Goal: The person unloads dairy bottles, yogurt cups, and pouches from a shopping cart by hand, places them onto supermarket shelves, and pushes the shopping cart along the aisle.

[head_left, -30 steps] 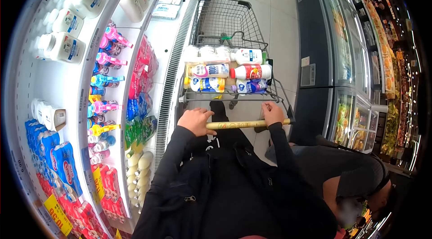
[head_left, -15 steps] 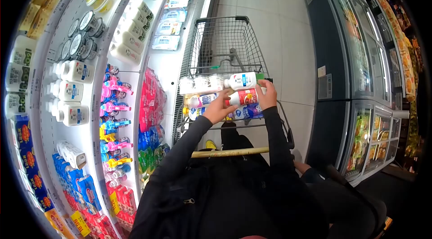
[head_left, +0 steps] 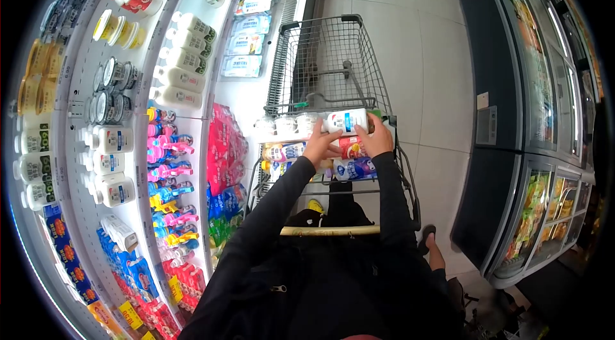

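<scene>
"What have the hands got?"

"From my seat, both are on a white bottle (head_left: 346, 121) with a blue-marked label. It lies on its side between them, cap toward the left. The left hand (head_left: 320, 146) is half open, thumb and forefinger about the cap end. The right hand (head_left: 378, 136) is curled over the base end, its thumb along the front."

"Is the bottle lifted clear?"

"I can't tell; my view comes from straight above."

"And around the hands?"

"Just below them, toward the body, I see a red-labelled bottle (head_left: 353, 147), partly covered by fingers, and below that a purple pouch (head_left: 354, 168). Left of the left hand sits a row of white containers (head_left: 287, 124), with a pale bottle with a purple label (head_left: 282, 149) nearer the wrist."

"All in the cart (head_left: 352, 18)?"

"Yes, at its near end. The mesh basket stretches out beyond the hands, and the handle (head_left: 333, 231) crosses between the forearms, close to the body."

"Farther off?"

"I have stocked shelves (head_left: 250, 96) well to the left of the left hand, and a freezer cabinet (head_left: 496, 71) well to the right of the right one."
</scene>
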`<state>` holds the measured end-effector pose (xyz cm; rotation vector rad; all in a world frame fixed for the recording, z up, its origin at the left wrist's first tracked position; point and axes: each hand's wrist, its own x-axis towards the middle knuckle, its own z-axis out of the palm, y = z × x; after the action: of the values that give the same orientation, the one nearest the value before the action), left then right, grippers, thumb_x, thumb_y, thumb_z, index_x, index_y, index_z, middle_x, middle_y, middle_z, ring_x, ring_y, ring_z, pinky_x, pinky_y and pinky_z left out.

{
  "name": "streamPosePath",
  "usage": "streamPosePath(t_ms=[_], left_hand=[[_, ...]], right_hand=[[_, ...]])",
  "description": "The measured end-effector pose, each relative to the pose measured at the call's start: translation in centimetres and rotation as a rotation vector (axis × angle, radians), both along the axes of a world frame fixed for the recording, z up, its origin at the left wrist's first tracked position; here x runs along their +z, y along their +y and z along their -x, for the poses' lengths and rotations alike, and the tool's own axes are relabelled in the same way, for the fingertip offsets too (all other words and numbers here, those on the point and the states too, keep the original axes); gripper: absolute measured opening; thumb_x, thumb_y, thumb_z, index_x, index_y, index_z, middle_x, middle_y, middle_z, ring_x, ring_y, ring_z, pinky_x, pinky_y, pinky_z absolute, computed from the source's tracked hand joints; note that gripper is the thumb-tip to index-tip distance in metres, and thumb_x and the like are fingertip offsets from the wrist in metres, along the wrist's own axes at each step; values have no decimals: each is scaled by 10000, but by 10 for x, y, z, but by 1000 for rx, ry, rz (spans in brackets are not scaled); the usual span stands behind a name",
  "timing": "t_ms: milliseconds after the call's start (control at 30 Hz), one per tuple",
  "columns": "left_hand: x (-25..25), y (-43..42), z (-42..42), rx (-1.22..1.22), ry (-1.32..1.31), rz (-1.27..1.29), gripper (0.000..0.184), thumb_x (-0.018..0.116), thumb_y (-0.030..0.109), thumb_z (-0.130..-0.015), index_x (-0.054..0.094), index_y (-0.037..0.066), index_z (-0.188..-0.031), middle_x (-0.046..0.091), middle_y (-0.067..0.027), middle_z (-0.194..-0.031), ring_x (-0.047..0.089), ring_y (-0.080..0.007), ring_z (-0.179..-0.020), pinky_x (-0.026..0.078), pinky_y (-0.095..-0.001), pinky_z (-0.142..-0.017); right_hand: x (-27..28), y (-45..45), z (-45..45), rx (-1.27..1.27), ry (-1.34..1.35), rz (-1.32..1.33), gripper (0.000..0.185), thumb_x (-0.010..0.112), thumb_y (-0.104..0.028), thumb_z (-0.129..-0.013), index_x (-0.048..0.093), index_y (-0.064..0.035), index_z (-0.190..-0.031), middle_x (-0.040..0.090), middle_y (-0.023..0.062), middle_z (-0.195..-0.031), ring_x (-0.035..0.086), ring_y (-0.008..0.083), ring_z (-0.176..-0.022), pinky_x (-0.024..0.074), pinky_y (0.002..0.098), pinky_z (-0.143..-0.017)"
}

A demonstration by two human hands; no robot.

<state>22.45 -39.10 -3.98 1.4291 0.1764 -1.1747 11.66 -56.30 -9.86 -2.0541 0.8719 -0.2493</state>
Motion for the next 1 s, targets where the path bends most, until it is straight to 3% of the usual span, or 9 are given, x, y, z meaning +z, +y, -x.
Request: streamPosePath(t_ms=[133, 233, 367, 467, 567, 667, 800, 867, 1000], left_hand=[[-3, -10, -13, -67, -2, 9, 960, 705, 271, -971, 62, 85, -1659, 515, -237, -1436, 707, -243, -816, 630, -400, -761], [6, -11, -16, 6, 57, 34, 851, 691, 325, -989, 174, 172, -1648, 450, -230, -1501, 709, -237, -811, 629, -414, -780], [41, -15, -15, 45, 42, 115, 856, 691, 312, -983, 165, 160, -1641, 469, -250, -1477, 723, -270, -900, 627, -411, -781], [60, -9, -12, 78, 54, 218, 779, 671, 291, -1003, 222, 169, -1627, 439, -231, -1507, 698, -286, -1063, 600, -434, -896], [98, -3, -6, -16, -304, 257, 744, 686, 263, -983, 304, 198, -1618, 413, -138, -1551, 495, -302, -1390, 391, -462, -1178], [112, 6, 0, -44, -699, 327, 804, 729, 177, -936, 307, 173, -1621, 421, -119, -1540, 464, -298, -1416, 401, -436, -1169], [143, 33, -9, 51, -716, 423, 951, 770, 120, -885, 209, 146, -1652, 420, -156, -1523, 453, -313, -1418, 392, -452, -1177], [147, 43, -17, 79, -691, 478, 1003, 790, 157, -874, 162, 113, -1655, 437, -169, -1516, 454, -301, -1418, 384, -455, -1162], [143, 65, -30, 2, -599, 513, 945, 774, 241, -896, 215, 64, -1637, 499, -171, -1475, 522, -261, -1324, 411, -391, -1123]], right_hand=[[3, -13, -7, 24, -100, -125, 594, 812, -387, -820, 675, -64, -1300, 723, 206, -1179, 684, 384, -1075, 508, 483, -985], [20, -16, -7, 58, -123, 64, 584, 855, -329, -782, 694, -73, -1281, 731, 184, -1134, 672, 355, -1090, 377, 562, -1123], [72, -16, -3, 24, -190, 118, 631, 879, -221, -747, 663, -68, -1319, 712, 158, -1127, 675, 335, -1063, 434, 509, -1090], [85, -8, 1, -7, -336, -66, 752, 882, -110, -709, 588, -61, -1399, 650, 156, -1202, 669, 309, -1061, 482, 435, -1045], [85, -2, 7, 151, -475, -209, 914, 872, -60, -701, 442, -63, -1508, 544, 149, -1264, 626, 279, -1160, 513, 384, -1016], [105, 21, 4, 259, -477, -624, 946, 873, -71, -728, 386, -73, -1540, 550, 131, -1254, 593, 272, -1236, 505, 406, -1038], [125, 51, -5, 277, -647, -959, 974, 844, -64, -737, 310, -19, -1551, 532, 165, -1387, 549, 281, -1315, 468, 422, -1084], [137, 65, -9, 309, -651, -935, 957, 818, -136, -767, 296, 2, -1556, 510, 166, -1445, 542, 273, -1328, 446, 415, -1108], [142, 98, -22, 394, -754, -1337, 999, 775, -332, -836, 225, -11, -1606, 483, 134, -1495, 506, 247, -1374, 427, 396, -1127]])
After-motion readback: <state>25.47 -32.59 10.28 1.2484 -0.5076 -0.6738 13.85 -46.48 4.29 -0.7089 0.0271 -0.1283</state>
